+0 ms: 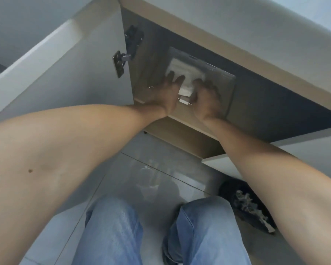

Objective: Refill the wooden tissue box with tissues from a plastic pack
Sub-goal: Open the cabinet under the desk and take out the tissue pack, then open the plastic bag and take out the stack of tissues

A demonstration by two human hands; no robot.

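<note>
A clear plastic pack [212, 73] with white tissues [182, 70] inside lies flat on the wooden shelf [256, 109] of an open cabinet. Both my arms reach into the cabinet. My left hand [165, 94] rests on the pack's near left end, fingers over the tissues. My right hand [205, 101] grips the pack's near edge with curled fingers. A loose white flap of the pack [184, 91] shows between the two hands. The hands are a little blurred. The wooden tissue box is not in view.
The white cabinet door [80, 73] stands open at the left, with a metal hinge [122, 60] on it. My knees in blue jeans [115, 230] are on the glossy tiled floor. A dark slipper-like object [246, 205] lies on the floor at the right.
</note>
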